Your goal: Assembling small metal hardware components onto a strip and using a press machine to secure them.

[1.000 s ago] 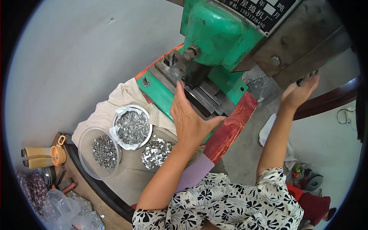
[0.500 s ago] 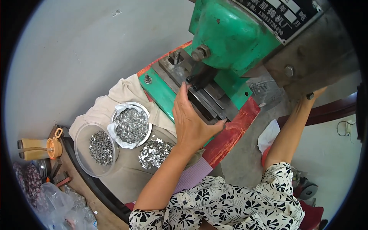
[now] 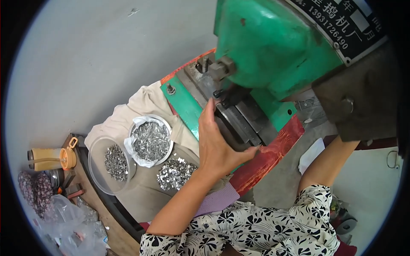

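Observation:
My left hand reaches over the bed of a green press. Its fingers stretch up to the dark punch, with the fingertips partly lost behind it. The thumb spreads wide to the right, along the near end of the steel die block. I see nothing held in this hand, though something tiny at the fingertips could be hidden. Of my right arm only the forearm shows, rising behind a dark steel plate on the press's right side. That plate covers the right hand.
Left of the press, beige cloth carries a lined round bowl of thin shiny metal pieces, a clear tub of small metal parts and a loose pile of silvery bits. An orange-lidded bottle and plastic bags lie farther left.
The view has shifted, so the press looks larger and nearer. My right hand, partly visible before, has passed behind the steel plate. My left hand keeps its place by the punch.

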`<state>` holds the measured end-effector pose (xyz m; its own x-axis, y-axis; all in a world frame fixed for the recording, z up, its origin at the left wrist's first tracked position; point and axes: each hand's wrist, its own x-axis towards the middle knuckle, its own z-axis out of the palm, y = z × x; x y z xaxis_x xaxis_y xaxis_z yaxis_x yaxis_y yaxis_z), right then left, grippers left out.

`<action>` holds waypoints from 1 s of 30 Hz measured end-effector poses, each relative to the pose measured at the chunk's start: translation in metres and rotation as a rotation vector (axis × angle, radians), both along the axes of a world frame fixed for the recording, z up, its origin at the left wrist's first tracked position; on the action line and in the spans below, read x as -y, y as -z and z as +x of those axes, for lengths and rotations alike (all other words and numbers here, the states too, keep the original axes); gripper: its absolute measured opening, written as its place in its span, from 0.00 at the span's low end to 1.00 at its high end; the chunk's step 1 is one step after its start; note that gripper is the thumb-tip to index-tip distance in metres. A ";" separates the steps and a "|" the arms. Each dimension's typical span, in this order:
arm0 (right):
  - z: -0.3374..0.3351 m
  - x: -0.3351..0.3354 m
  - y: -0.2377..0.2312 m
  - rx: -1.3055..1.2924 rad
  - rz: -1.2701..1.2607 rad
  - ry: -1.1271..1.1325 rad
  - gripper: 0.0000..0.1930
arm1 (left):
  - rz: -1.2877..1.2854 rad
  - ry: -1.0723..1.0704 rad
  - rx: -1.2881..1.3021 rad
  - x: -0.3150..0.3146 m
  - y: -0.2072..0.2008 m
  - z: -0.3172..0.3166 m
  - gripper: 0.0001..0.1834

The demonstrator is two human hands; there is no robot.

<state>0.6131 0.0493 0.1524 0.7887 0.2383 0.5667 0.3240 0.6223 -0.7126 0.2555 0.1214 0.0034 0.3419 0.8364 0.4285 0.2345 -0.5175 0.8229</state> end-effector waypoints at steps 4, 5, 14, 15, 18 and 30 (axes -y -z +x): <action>0.003 -0.019 0.021 0.144 0.105 -0.233 0.42 | -0.158 -0.007 0.069 0.002 0.002 -0.007 0.72; 0.000 -0.019 0.024 0.183 0.124 -0.279 0.42 | -0.054 -0.050 -0.034 0.009 0.002 -0.012 0.73; -0.041 -0.034 0.020 -0.077 0.087 -0.020 0.47 | 1.019 -0.368 0.100 0.022 -0.084 -0.016 0.22; -0.042 -0.036 0.018 -0.080 0.087 0.022 0.47 | 1.109 -0.367 0.139 0.024 -0.097 -0.008 0.17; -0.017 -0.033 0.029 -0.059 0.163 -0.312 0.45 | 0.991 0.258 0.233 0.059 -0.115 0.040 0.15; -0.002 -0.048 0.029 -0.090 0.441 -0.196 0.41 | 1.232 0.089 -0.023 0.033 -0.313 0.280 0.19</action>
<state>0.6109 0.0977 0.1233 0.8035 0.1399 0.5786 0.1194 0.9143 -0.3869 0.5355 0.0881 0.3164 0.3945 -0.1472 0.9070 0.1665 -0.9593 -0.2281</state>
